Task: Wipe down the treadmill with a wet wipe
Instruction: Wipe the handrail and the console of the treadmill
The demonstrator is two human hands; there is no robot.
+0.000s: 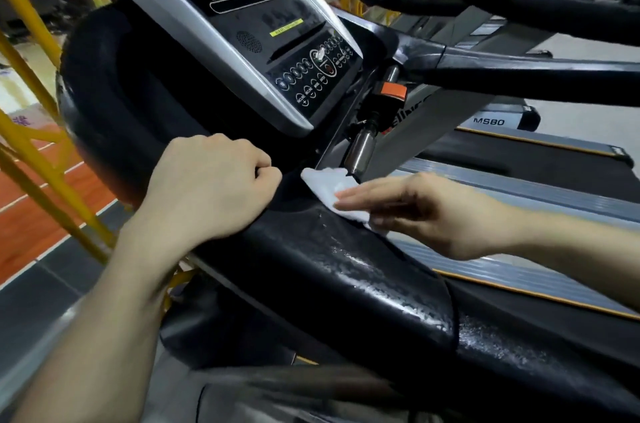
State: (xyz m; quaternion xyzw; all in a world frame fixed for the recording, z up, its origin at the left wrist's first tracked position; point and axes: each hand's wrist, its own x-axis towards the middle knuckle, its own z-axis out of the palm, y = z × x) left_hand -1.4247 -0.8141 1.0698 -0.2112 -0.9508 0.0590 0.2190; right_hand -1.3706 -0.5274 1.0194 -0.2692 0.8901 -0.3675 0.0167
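A black treadmill fills the view, with its console panel tilted at upper centre and a thick black handrail running from centre to lower right. The rail's surface glistens with wet streaks. A white wet wipe lies on the rail just below the console. My right hand presses it flat with straight fingers. My left hand grips the handrail's upper edge to the left of the wipe, fingers curled over it.
An orange safety clip and a metal pulse grip sit under the console. The treadmill belt and side rails lie to the right. Yellow metal framing stands at the left. Another treadmill is behind.
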